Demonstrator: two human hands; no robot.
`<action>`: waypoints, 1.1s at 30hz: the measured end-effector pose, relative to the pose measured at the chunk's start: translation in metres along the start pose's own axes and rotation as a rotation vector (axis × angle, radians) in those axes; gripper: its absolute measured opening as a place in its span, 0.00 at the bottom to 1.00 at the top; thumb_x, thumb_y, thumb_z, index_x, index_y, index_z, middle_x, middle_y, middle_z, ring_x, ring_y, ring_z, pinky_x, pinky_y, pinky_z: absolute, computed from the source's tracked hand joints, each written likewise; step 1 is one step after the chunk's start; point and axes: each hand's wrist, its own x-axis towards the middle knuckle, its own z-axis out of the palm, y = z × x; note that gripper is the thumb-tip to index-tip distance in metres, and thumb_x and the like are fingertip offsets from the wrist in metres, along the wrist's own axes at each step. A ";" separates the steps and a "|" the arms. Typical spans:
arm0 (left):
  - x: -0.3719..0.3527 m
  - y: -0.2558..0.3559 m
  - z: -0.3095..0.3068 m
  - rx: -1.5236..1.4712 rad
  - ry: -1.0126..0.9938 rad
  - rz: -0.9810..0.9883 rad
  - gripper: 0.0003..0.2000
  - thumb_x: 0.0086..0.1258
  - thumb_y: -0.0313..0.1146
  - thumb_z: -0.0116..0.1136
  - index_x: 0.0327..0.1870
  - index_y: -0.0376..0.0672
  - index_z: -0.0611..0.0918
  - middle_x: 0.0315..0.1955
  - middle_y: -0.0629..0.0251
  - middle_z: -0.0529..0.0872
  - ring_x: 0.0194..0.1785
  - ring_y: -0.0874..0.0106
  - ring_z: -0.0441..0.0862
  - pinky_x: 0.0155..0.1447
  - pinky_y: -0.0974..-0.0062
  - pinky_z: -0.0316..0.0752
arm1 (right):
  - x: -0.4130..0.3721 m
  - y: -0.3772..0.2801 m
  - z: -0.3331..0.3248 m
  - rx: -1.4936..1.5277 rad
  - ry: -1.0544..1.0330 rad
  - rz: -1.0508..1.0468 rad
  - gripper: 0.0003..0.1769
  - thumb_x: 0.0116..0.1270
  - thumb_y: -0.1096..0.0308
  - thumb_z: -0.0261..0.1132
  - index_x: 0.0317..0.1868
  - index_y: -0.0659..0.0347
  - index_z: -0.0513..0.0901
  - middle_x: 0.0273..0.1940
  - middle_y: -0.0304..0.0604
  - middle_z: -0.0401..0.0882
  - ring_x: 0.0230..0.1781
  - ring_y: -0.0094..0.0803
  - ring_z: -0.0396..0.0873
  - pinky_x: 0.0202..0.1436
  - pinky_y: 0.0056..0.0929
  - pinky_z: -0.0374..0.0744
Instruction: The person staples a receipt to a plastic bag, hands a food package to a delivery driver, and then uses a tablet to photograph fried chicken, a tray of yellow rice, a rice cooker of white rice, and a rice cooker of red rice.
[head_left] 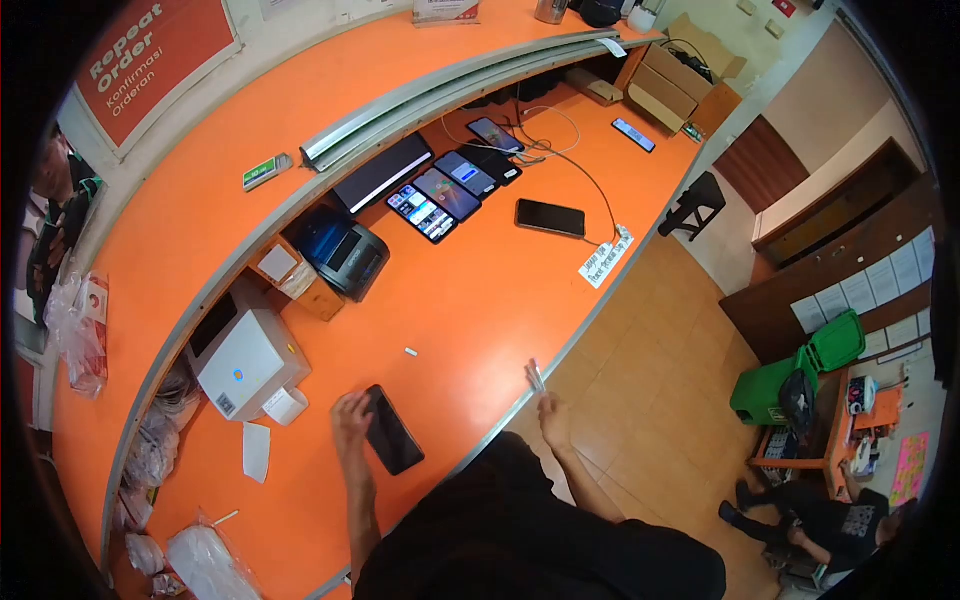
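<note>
On orange counter [480, 310]: left hand [350, 415] kinda curled by black phone [395, 432], grip can't be told; slim pale thing [536, 379] pinched in right hand [554, 420].

Orange counter [480, 290], dark phone [393, 432] near a white printer [250, 360], black machine [345, 255], row of lit phones [447, 193], handwritten paper note [606, 258]

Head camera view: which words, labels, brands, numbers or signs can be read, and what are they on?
"Repeat Order": red sign.
"Konfirmasi Orderan": same sign.
Too small or blurred to read fully: handwritten label, green-and-white box, phone screens, white sheets, pink sheet, seated person's shirt.
</note>
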 end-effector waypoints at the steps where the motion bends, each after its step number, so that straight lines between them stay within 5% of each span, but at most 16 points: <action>1: 0.000 -0.009 0.008 0.032 -0.041 -0.025 0.20 0.68 0.39 0.47 0.58 0.38 0.66 0.56 0.59 0.68 0.62 0.68 0.65 0.63 0.68 0.59 | -0.003 -0.010 -0.001 0.003 -0.001 -0.004 0.18 0.69 0.59 0.47 0.24 0.61 0.69 0.12 0.33 0.61 0.12 0.20 0.60 0.15 0.25 0.60; 3: 0.005 -0.033 0.032 0.163 -0.171 0.013 0.19 0.68 0.37 0.48 0.56 0.37 0.68 0.55 0.60 0.70 0.60 0.69 0.67 0.59 0.69 0.65 | -0.008 -0.038 -0.004 0.312 -0.257 0.305 0.20 0.70 0.55 0.46 0.25 0.59 0.69 0.14 0.32 0.60 0.12 0.18 0.58 0.14 0.20 0.56; 6: 0.003 -0.025 0.077 0.351 -0.404 0.188 0.16 0.67 0.30 0.47 0.56 0.37 0.69 0.54 0.61 0.70 0.58 0.69 0.69 0.56 0.69 0.69 | -0.025 -0.100 0.002 0.478 -0.393 0.343 0.18 0.71 0.54 0.45 0.27 0.57 0.68 0.13 0.29 0.56 0.10 0.15 0.53 0.12 0.16 0.51; 10: 0.008 -0.016 0.110 0.098 -0.352 0.119 0.17 0.65 0.24 0.48 0.56 0.37 0.69 0.54 0.60 0.70 0.57 0.69 0.69 0.56 0.71 0.69 | -0.037 -0.147 0.007 0.602 -0.610 0.327 0.18 0.71 0.54 0.44 0.28 0.57 0.67 0.14 0.29 0.55 0.11 0.16 0.52 0.12 0.16 0.51; 12: 0.016 -0.008 0.114 -0.363 -0.290 -0.020 0.19 0.62 0.21 0.50 0.56 0.37 0.68 0.52 0.60 0.70 0.57 0.69 0.70 0.56 0.72 0.70 | -0.040 -0.160 0.008 0.653 -0.714 0.382 0.19 0.71 0.54 0.44 0.28 0.57 0.67 0.14 0.29 0.55 0.11 0.16 0.52 0.13 0.16 0.51; 16: 0.009 0.022 0.108 -0.110 -0.112 0.234 0.15 0.59 0.21 0.55 0.49 0.38 0.74 0.50 0.60 0.71 0.51 0.69 0.74 0.50 0.73 0.73 | -0.049 -0.188 0.005 0.723 -0.891 0.501 0.20 0.72 0.52 0.43 0.29 0.58 0.67 0.14 0.29 0.54 0.11 0.16 0.51 0.13 0.16 0.51; 17: 0.008 0.027 0.101 0.193 -0.060 0.384 0.13 0.56 0.21 0.58 0.43 0.37 0.76 0.46 0.61 0.73 0.47 0.71 0.76 0.47 0.75 0.73 | -0.050 -0.191 0.005 0.754 -0.937 0.522 0.20 0.72 0.52 0.42 0.29 0.58 0.67 0.14 0.29 0.54 0.11 0.16 0.51 0.13 0.16 0.51; 18: 0.007 0.029 0.096 0.499 -0.007 0.527 0.11 0.54 0.20 0.61 0.38 0.37 0.78 0.43 0.61 0.75 0.43 0.72 0.78 0.43 0.76 0.74 | -0.051 -0.193 0.006 0.756 -0.944 0.523 0.20 0.72 0.52 0.42 0.29 0.58 0.67 0.14 0.29 0.54 0.11 0.16 0.51 0.13 0.16 0.51; 21: 0.006 0.028 0.096 0.496 0.045 0.546 0.07 0.48 0.18 0.64 0.28 0.35 0.79 0.34 0.62 0.78 0.33 0.74 0.79 0.36 0.77 0.73 | -0.053 -0.195 0.008 0.742 -0.974 0.550 0.20 0.72 0.51 0.41 0.30 0.58 0.67 0.14 0.29 0.54 0.11 0.16 0.51 0.13 0.16 0.50; 31: -0.006 0.027 0.108 0.566 0.214 0.650 0.05 0.49 0.19 0.62 0.25 0.37 0.79 0.29 0.62 0.79 0.33 0.68 0.78 0.35 0.75 0.73 | -0.050 -0.190 0.013 0.835 -0.909 0.504 0.19 0.72 0.52 0.41 0.31 0.58 0.66 0.15 0.31 0.55 0.11 0.17 0.50 0.14 0.17 0.51; 33: 0.002 0.026 0.102 0.541 0.196 0.620 0.09 0.52 0.19 0.61 0.35 0.37 0.78 0.31 0.63 0.80 0.35 0.69 0.79 0.39 0.75 0.74 | -0.050 -0.189 0.012 0.778 -0.941 0.450 0.20 0.72 0.52 0.41 0.31 0.58 0.66 0.15 0.31 0.55 0.11 0.17 0.50 0.14 0.17 0.51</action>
